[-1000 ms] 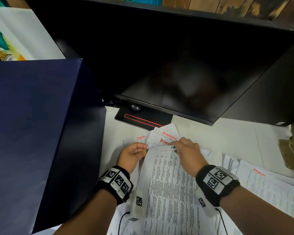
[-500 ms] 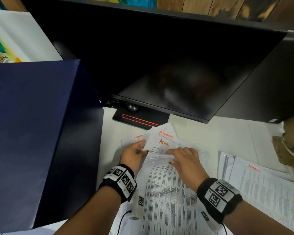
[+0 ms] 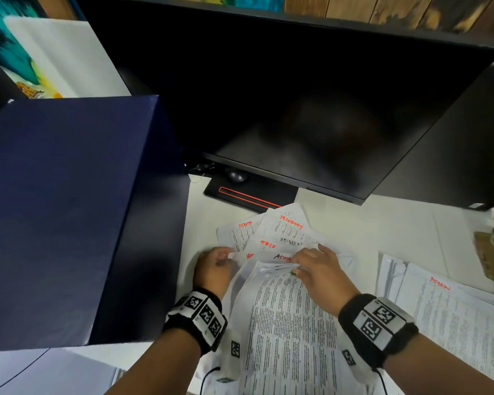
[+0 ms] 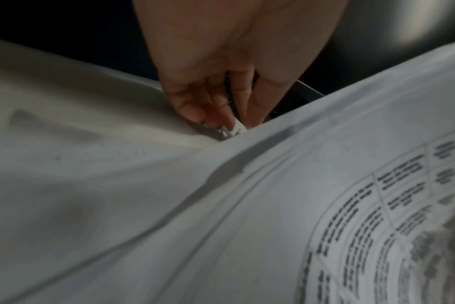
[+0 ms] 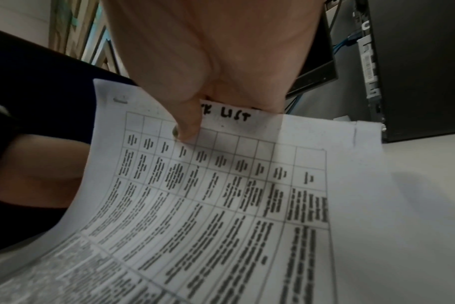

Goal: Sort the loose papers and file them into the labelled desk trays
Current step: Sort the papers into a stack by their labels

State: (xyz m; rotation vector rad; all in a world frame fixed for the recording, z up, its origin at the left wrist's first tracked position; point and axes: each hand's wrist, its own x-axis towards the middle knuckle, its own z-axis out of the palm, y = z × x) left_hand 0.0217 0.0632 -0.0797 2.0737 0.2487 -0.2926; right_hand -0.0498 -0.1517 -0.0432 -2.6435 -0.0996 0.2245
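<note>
We have the white desk (image 3: pixel 382 226) in front of us, a dark monitor (image 3: pixel 297 109) at the far side and a navy box (image 3: pixel 63 209) filling the left. No labelled trays show in any view, so we cannot tell where the sheets will go.

A separate pile of papers (image 3: pixel 454 309) marked in red lies at the right, apart from our hands. Between our wrists lies the printed sheet (image 3: pixel 291 332), its long axis running near to far, its far edge lifted. Beyond that edge a fan of loose papers (image 3: pixel 280 232) with red headings spreads toward the monitor.

Our right hand (image 3: pixel 320 269) pinches the sheet's far edge, thumb (image 5: pixel 187 127) pressed on its table by the heading. Our left hand (image 3: pixel 214 266) pinches paper edges at the left corner, fingertips (image 4: pixel 195 115) curled on them. Both grips sit at the far end, so we judge the sheet must peel back toward us.
</note>
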